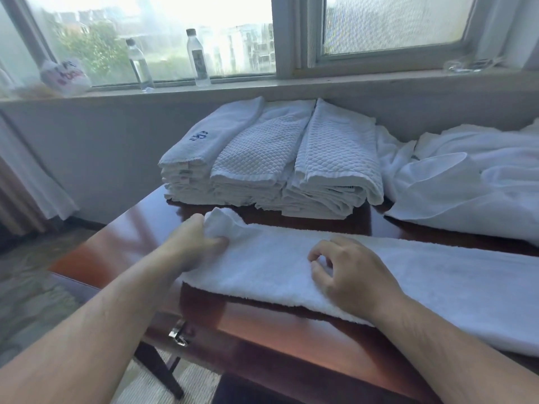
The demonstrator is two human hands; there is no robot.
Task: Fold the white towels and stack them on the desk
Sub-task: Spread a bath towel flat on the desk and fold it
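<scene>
A white towel [431, 284], folded into a long strip, lies across the dark wooden desk [262, 328]. My left hand [189, 243] grips the strip's left end, which bunches up above my fingers. My right hand [347, 272] rests on the middle of the strip with its fingers curled, pinching the cloth. Behind the strip stands a stack of folded white towels [271, 158] in three side-by-side piles.
A heap of loose white cloth [466, 182] lies at the desk's back right. Two water bottles [198, 56] and a plastic bag [65, 75] stand on the window sill behind. The desk's left edge drops to carpet; a metal drawer handle [178, 335] sits below the front edge.
</scene>
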